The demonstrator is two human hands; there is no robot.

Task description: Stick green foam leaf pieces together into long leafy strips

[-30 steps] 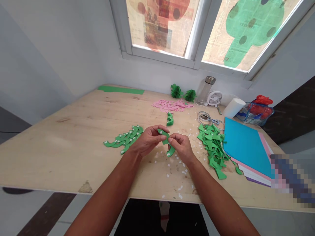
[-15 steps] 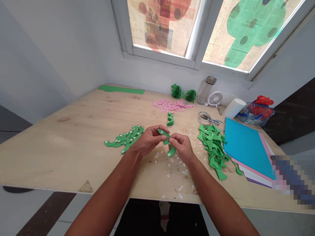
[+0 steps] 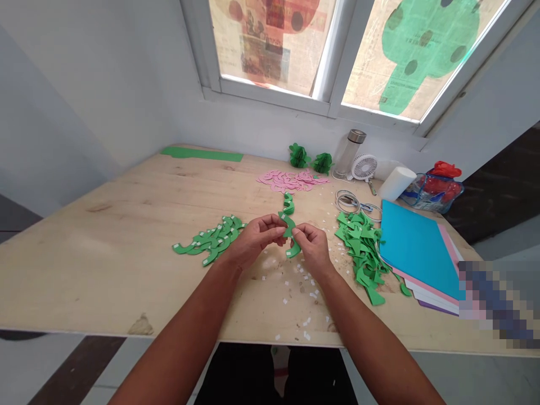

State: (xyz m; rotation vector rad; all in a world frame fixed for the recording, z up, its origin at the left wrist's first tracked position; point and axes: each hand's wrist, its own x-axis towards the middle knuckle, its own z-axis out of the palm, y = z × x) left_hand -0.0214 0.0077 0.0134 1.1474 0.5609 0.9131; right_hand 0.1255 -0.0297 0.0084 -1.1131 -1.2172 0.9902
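Observation:
Between my two hands is a curved green paper cutout [image 3: 289,224] with small white squares at its ends. My left hand [image 3: 261,236] pinches it from the left, and my right hand [image 3: 311,246] grips its middle from the right. Fingers cover part of the piece, so I cannot tell whether it is one layer or two. Just beyond it sits a small stack of similar green cutouts [image 3: 288,203]. Left of my left hand lies a pile of curved green cutouts [image 3: 215,239] bearing white squares.
Green paper scraps [image 3: 365,253] lie on the right, beside coloured sheets [image 3: 415,242] and scissors [image 3: 350,199]. Pink cutouts [image 3: 291,181], green paper ornaments [image 3: 298,156], a bottle [image 3: 349,154], a fan [image 3: 363,167] and a white roll [image 3: 397,184] stand toward the wall. White bits litter the wood.
The green cutout has turned more upright between my hands, and my left fingers have shifted on it. The whole view has slid slightly, while the piles look unchanged.

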